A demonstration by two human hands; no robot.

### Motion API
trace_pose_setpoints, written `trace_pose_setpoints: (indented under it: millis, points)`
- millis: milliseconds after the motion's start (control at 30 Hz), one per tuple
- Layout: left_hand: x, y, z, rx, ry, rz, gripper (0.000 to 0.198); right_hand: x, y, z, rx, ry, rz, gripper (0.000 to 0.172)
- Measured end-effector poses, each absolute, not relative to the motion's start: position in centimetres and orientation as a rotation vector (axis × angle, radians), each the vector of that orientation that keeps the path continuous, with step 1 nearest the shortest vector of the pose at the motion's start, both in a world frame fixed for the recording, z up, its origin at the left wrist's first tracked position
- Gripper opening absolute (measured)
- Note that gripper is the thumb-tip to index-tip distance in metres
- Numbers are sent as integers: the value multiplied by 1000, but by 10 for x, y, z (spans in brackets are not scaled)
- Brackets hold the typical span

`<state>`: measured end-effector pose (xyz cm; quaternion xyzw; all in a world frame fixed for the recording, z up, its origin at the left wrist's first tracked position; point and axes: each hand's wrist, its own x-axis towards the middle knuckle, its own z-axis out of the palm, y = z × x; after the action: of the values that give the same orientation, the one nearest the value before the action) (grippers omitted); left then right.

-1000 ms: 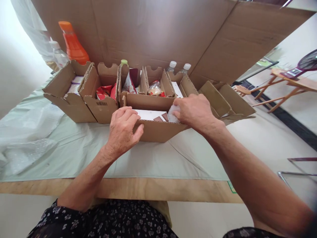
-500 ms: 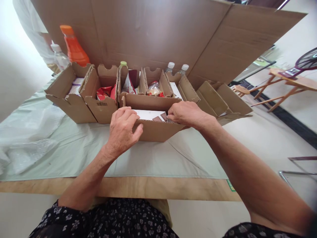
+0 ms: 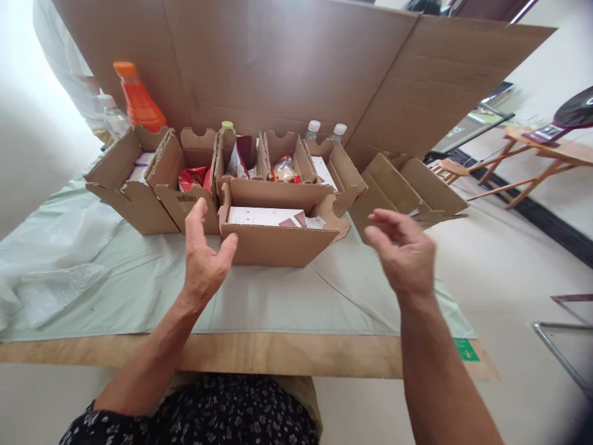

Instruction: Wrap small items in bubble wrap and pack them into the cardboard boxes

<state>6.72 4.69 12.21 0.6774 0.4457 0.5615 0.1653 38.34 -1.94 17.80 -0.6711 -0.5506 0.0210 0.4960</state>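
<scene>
An open cardboard box stands in front of a row of similar boxes on the cloth-covered table. Inside it lies a white carton with brown angular marks, and a bit of clear plastic shows at its right end. My left hand is raised just off the box's left end, thumb and fingers apart, holding nothing. To the right of the same box, my right hand hangs in the air with fingers curved and a gap to the thumb; I see nothing in it.
Behind are boxes with red packets, a wrapped snack and another white carton. An orange bottle stands at back left before a tall cardboard panel. Bubble wrap lies left. A person's sleeve shows beyond.
Both hands have come away from the front box: the left moved left off its rim, the right drew out of its right end and moved right. The white carton stays inside.
</scene>
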Motion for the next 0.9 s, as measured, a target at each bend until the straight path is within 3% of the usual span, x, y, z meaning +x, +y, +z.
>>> trace_pose_setpoints:
  millis: [100,233,367,567,733,900]
  points:
    - [72,50,105,1751,1159,1416,74,373,-11,135,-1653,-1451,395,58]
    - [81,49,96,1677,1119,1380,72,338,-4,109,-1642,-1431,620,56]
    - [82,17,93,1637,1158,1367,67,320,-42,103,-1643,-1384,436,48]
    - [68,-28,94,1567,1169,1331,69,302,-104,103,-1656,-1348,267,49]
    - [28,-19,121,1538,1227,1457,63,270,-88,129,-1568,-1474,308,41]
    - [49,-25,131,1554,1184,1536,63,284,-84,146,-1581,-1364,290,44]
